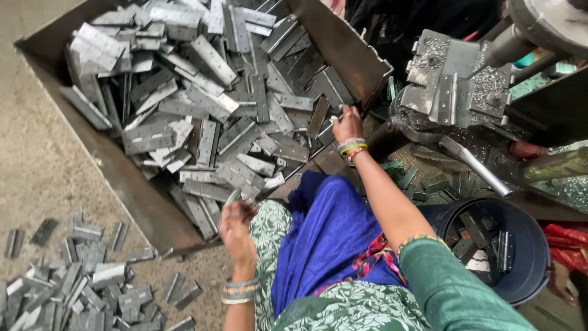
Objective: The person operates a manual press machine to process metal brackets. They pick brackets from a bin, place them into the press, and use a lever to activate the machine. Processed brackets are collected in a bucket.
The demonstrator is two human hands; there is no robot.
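Two hands, one bin, countless hinges

I see my left hand and my right hand. Each wrist has bright bangles. My right arm has a green sleeve with a beaded edge. I wear green flowery clothes and a blue cloth on my lap.

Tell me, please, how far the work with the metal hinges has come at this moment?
Done, it seems: a few hinges lie in the dark bucket, and a heap lies on the floor. In hand: the right hand reaches into the metal bin, and the left hand holds a hinge at the bin's near edge. Left: the bin is nearly full, so most of the work appears to remain.
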